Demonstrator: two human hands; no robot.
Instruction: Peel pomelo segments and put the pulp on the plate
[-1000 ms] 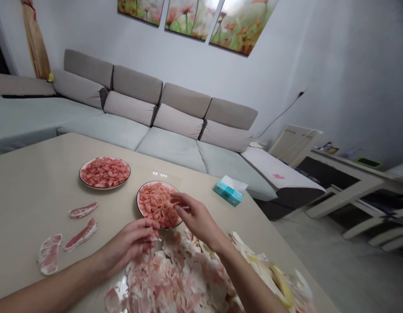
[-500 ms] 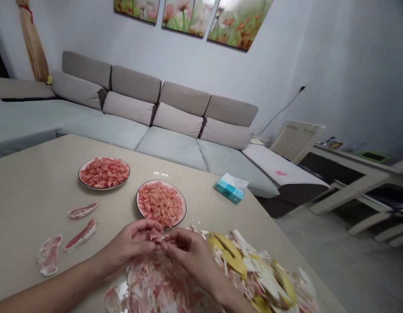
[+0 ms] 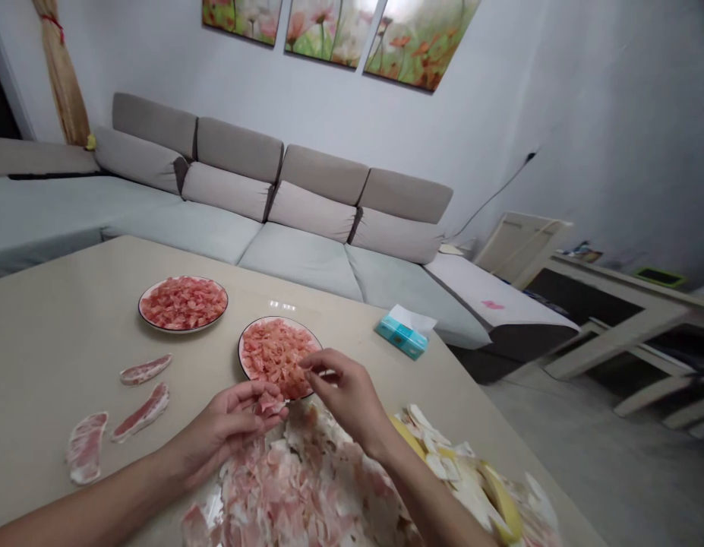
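Observation:
My left hand is closed around a torn piece of pink pomelo segment, held at the fingertips just in front of the nearer plate. Over the right edge of that plate my right hand is pinched; anything between its fingertips is too small to make out. Peeled pomelo flesh is heaped on the plate. Below both hands spreads a pile of pale pink membrane scraps. To the left, three pomelo segments with their skins lie on the table.
Another plate of pomelo flesh stands farther back on the table. A blue tissue pack sits near the table's right edge. Yellow and white pomelo peel is piled at front right, partly behind my right forearm. Beyond runs a grey sofa.
My right hand has moved away from the left, up and over the nearer plate. The left hand stays nearly in place, still holding the pomelo piece, with its fingers slightly shifted.

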